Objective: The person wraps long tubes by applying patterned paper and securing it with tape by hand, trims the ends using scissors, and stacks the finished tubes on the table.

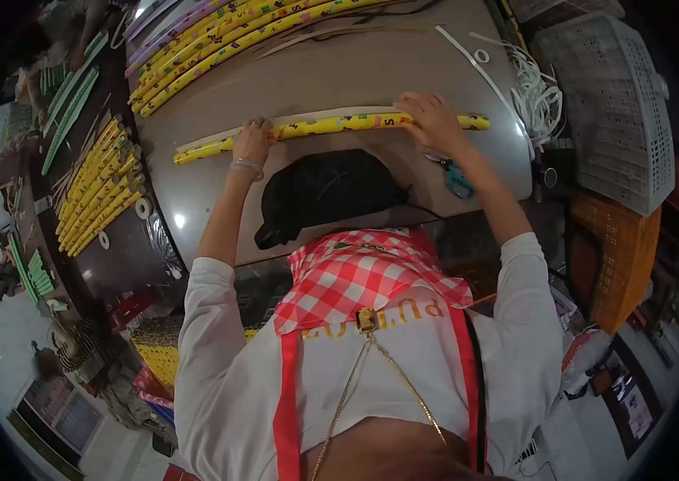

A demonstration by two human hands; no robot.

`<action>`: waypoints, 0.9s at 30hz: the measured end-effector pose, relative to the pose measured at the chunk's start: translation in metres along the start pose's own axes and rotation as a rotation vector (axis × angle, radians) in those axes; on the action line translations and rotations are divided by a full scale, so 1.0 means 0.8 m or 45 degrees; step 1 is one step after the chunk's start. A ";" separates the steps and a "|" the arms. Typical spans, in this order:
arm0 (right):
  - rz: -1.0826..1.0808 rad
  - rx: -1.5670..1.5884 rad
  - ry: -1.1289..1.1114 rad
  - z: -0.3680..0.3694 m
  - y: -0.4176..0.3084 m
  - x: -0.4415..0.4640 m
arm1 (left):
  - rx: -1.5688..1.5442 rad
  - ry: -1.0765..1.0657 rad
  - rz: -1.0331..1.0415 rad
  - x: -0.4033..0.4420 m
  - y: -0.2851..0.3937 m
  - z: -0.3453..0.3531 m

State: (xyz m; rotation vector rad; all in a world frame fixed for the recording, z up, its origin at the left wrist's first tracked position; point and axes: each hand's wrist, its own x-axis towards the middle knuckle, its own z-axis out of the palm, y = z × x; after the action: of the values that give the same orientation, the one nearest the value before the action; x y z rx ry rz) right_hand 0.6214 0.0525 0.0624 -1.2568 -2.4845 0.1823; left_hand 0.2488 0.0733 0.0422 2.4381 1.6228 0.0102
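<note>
A long yellow patterned paper roll (331, 125) lies crosswise on the table in front of me, with a pale strip along its far edge. My left hand (253, 141) is wrapped over the roll left of its middle. Toward the right end, my right hand (433, 120) grips the same roll, fingers curled over the top. Nearer to me sits a black cloth pouch (335, 192), apart from both hands. Teal-handled scissors (458, 180) rest below my right hand.
Several yellow and purple rolls (219, 52) lie at the table's far side. White strips (538, 96) are heaped at the right, beside a white plastic basket (608, 112). More yellow rolls (99, 192) are stacked on a dark table at left. Other people (67, 345) are farther left.
</note>
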 end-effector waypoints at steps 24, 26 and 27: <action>0.338 0.284 -0.179 0.040 -0.023 -0.033 | -0.189 -0.224 -0.023 -0.038 0.020 -0.009; 0.374 0.278 -0.148 0.038 -0.028 -0.032 | -0.187 -0.211 -0.005 -0.039 0.027 -0.011; 0.396 0.287 -0.120 0.038 -0.030 -0.033 | -0.191 -0.249 -0.133 -0.038 0.033 -0.018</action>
State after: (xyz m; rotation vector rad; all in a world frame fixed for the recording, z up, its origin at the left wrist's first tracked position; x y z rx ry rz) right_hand 0.6068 0.0182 0.0340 -1.5562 -2.2512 0.5937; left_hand 0.2589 0.0379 0.0642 2.1667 1.5991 -0.1150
